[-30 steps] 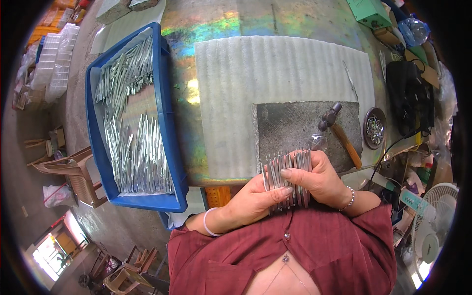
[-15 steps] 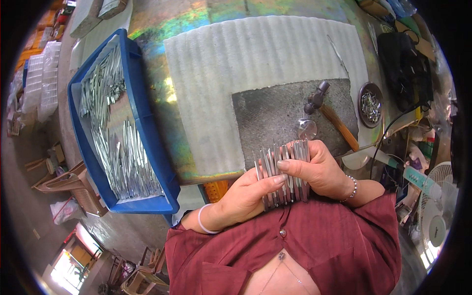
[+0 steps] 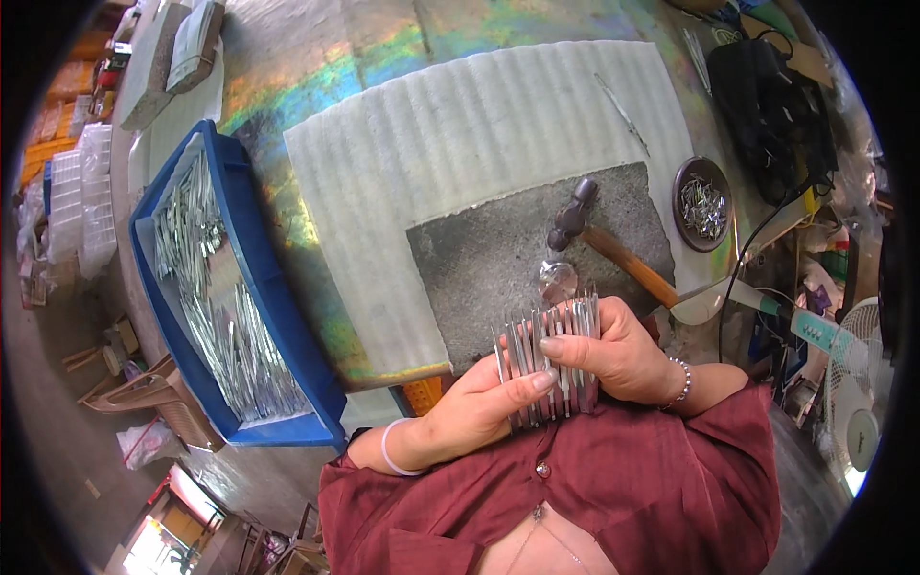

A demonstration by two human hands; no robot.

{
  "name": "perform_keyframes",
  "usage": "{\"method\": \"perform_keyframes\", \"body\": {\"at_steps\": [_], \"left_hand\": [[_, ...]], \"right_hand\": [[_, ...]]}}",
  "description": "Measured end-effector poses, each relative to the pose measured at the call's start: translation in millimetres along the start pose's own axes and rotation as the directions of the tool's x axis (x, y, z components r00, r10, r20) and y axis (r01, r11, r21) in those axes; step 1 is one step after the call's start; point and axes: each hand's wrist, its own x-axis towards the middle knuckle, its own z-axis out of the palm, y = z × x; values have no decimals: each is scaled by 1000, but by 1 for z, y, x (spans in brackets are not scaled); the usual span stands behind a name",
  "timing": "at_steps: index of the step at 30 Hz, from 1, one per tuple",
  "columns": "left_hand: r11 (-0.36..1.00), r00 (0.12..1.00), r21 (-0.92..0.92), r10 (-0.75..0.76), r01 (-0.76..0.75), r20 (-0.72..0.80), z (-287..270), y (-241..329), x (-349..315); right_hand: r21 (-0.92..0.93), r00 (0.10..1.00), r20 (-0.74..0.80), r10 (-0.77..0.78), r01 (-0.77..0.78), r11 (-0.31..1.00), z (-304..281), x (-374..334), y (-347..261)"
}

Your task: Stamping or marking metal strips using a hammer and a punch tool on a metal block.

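Note:
In front of my chest, both hands hold a row of slim, pointed silver metal tools (image 3: 550, 359), perhaps tweezers, standing side by side with their points up. My left hand (image 3: 484, 393) grips the left end of the row, its thumb lying across the front. The right end sits in my right hand (image 3: 618, 355), fingers wrapped behind and thumb pressed on the front. Just beyond the points, a small clear round object (image 3: 558, 281) lies on a dark grey slab (image 3: 479, 254). A hammer (image 3: 628, 264) with a wooden handle rests on the slab's right side.
A blue tray (image 3: 273, 278) at the left contains many similar metal pieces. White foam sheet (image 3: 383, 153) lies under the slab, with one slender metal tool (image 3: 623, 115) on it. To the right are a round dish (image 3: 682, 230) of small metal bits, a black bag (image 3: 771, 125) and a fan (image 3: 853, 383).
The view has shifted, so the slab, hammer and dish appear farther left and the tray lower. Both hands keep the same hold on the row of metal tools.

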Motion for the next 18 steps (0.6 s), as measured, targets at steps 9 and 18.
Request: {"method": "perform_keyframes", "body": {"at_steps": [9,18], "left_hand": [[991,999,129,40,-39,0,-5,-6,2],[997,999,56,44,-44,-1,-6,-5,0]], "right_hand": [[-31,1000,3,-27,27,999,-6,0,0],[-35,999,-16,-39,38,999,-2,4,-1]]}}
